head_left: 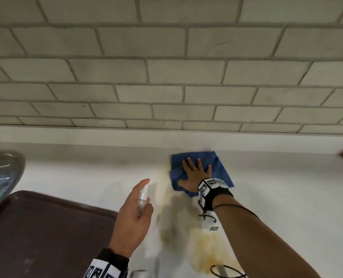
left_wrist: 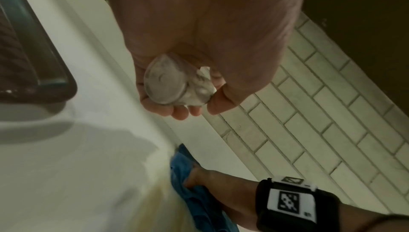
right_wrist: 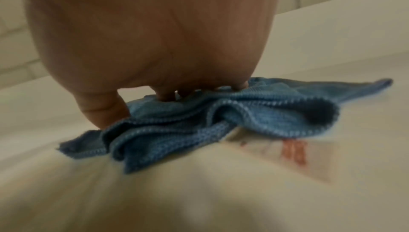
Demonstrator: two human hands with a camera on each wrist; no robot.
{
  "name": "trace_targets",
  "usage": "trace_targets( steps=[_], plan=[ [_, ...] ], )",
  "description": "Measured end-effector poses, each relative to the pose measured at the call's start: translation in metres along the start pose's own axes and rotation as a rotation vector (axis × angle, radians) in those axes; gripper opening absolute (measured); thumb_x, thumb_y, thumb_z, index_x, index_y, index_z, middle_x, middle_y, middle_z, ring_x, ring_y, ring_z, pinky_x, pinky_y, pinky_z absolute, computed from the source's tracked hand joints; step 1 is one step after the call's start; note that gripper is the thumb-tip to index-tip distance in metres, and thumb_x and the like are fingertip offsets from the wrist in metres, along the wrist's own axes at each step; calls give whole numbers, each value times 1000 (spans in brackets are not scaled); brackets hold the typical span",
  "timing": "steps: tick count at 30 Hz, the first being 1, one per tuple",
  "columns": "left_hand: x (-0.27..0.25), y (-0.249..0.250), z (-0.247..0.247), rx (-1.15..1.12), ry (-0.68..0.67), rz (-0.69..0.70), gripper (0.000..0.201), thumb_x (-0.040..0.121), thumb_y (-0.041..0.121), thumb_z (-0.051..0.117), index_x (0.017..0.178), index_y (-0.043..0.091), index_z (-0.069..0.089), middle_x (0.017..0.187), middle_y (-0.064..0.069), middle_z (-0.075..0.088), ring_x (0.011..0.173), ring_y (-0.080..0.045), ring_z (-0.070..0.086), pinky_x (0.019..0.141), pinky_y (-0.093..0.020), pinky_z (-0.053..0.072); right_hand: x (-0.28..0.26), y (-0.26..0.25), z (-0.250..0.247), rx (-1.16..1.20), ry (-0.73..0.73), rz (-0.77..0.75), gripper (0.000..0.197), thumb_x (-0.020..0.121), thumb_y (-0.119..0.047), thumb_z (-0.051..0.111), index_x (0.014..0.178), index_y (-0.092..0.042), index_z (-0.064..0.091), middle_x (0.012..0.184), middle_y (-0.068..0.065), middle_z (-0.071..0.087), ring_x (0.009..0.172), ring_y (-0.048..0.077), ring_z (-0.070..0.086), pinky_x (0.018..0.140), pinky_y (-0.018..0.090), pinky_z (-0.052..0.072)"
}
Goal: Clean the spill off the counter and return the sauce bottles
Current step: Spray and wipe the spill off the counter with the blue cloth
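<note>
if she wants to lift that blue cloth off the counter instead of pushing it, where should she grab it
Probably the bunched ridge of folds along the near edge of the blue microfibre cloth, pinched from above. The right hand lies flat on it with fingers spread, so curling them would gather those raised folds. The far part lies flat against the white counter and offers less to catch.

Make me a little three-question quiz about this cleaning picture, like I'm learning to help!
1. True or false: the right hand presses flat on the blue cloth.
2. What does the left hand hold? A) sponge B) small clear spray bottle C) spoon
3. Fill in: the yellowish spill lies on the white ____.

Key: 1 true; 2 B; 3 counter.
</note>
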State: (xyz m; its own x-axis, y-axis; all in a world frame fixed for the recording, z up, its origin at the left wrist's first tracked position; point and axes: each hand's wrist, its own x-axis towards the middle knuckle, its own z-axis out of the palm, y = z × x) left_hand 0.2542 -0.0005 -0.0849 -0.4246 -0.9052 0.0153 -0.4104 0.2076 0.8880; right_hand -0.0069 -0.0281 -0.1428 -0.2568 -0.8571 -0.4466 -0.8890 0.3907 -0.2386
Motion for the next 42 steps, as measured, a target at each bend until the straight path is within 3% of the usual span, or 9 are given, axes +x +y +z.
trace_targets(
  steps=[4, 8, 12, 18, 23, 28, 34, 38, 42],
  plan=[
    [6, -13, -9, 53, 24, 16, 59, 93, 5, 58, 138, 42, 48, 112, 3, 67, 83, -10, 64, 78, -24, 48, -24, -44, 37, -94, 5, -172, 87, 87, -65, 36, 155, -28, -3, 162, -6, -15, 148, 31, -16, 113, 65, -10],
    [4, -10, -10, 66, -11, 8, 56, 96, 9, 55, 142, 40, 45, 132, 11, 61, 105, -8, 63, 84, -8, 44, -76, -45, 72, -124, 8, -272, 97, 68, -72, 11, 154, -30, -6, 162, -8, -18, 147, 27, -21, 113, 62, -13],
    [-6, -5, -7, 66, -34, 22, 52, 98, 16, 53, 140, 45, 44, 126, -1, 65, 89, -16, 65, 81, -28, 51, -128, -18, 89, -81, 31, -228, 87, 76, -67, 23, 154, -35, -3, 161, -13, -15, 148, 22, -20, 114, 55, -16],
    [-27, 3, -8, 27, -59, 23, 54, 97, 13, 53, 138, 47, 44, 113, 4, 64, 71, 1, 56, 73, -28, 47, -153, -8, 57, 115, 265, -138, 55, 94, -49, 42, 145, -29, 36, 156, -3, 27, 141, 24, 26, 113, 42, 24],
    [-38, 9, -16, 10, -37, 6, 54, 96, 11, 53, 137, 45, 46, 93, 6, 62, 61, 2, 56, 65, -24, 45, -115, 7, 42, -24, 210, -16, 68, 90, -47, 49, 150, -23, 25, 152, 1, 33, 138, 27, 28, 110, 48, 28],
    [-38, 6, -22, 10, -13, -5, 54, 97, 12, 54, 134, 50, 47, 83, 3, 63, 55, -5, 51, 61, -26, 48, -109, 31, 17, -78, 161, 118, 44, 87, -50, 51, 123, -26, 57, 122, 1, 58, 119, 26, 44, 97, 43, 36],
    [-36, 9, -14, 18, -29, -1, 51, 98, 17, 55, 131, 55, 46, 74, -4, 62, 49, -6, 47, 52, -18, 47, -127, 49, 2, 687, 15, 0, 28, 88, -34, 65, 67, -22, 52, 69, -5, 51, 68, 14, 50, 63, 27, 39],
    [-38, 13, -10, -6, -54, 3, 51, 97, 13, 55, 133, 49, 49, 68, 4, 60, 49, -5, 48, 51, -14, 44, -142, 54, -14, 982, 22, 16, 12, 90, -29, 63, 90, -18, 58, 87, 6, 63, 79, 22, 62, 62, 33, 48],
    [-37, 12, -9, -26, -52, 1, 54, 96, 9, 57, 132, 48, 51, 92, 14, 66, 61, -4, 57, 57, -13, 47, -147, 66, -42, 1003, 189, 72, 20, 93, -24, 58, 110, -14, 55, 107, 15, 64, 96, 30, 64, 66, 35, 52]
  ],
)
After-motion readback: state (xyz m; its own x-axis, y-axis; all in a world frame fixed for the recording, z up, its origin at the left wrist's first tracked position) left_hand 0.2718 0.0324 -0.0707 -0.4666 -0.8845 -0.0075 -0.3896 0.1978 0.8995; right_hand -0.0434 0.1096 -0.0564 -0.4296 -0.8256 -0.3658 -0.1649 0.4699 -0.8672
